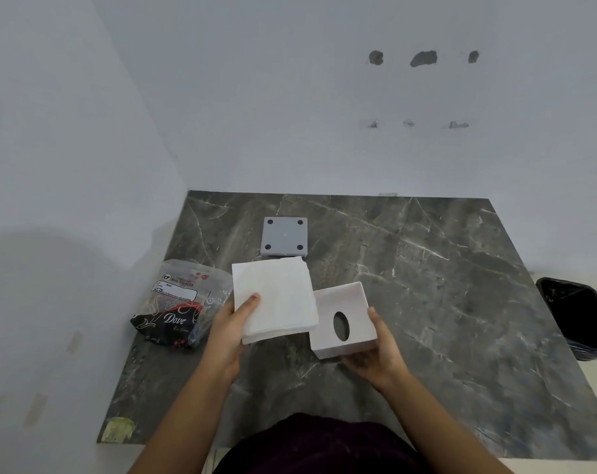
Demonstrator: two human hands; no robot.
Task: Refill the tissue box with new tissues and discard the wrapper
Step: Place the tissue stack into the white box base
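My left hand (233, 323) grips a white stack of tissues (276, 295) by its near left corner, thumb on top, holding it above the counter. My right hand (375, 354) holds the white square tissue box (353, 304) from below and the right side, its face with the oval slot turned toward me. The stack's right edge overlaps the box's left side. The clear and black plastic wrapper (180, 302) lies crumpled on the counter to the left of my left hand. The grey base plate of the box (284, 237), with its dark corner feet up, rests behind the stack.
A dark marble counter (427, 285) fills the corner between two white walls. A black bin (579, 316) stands beyond the counter's right edge. A yellowish stain marks the near left corner.
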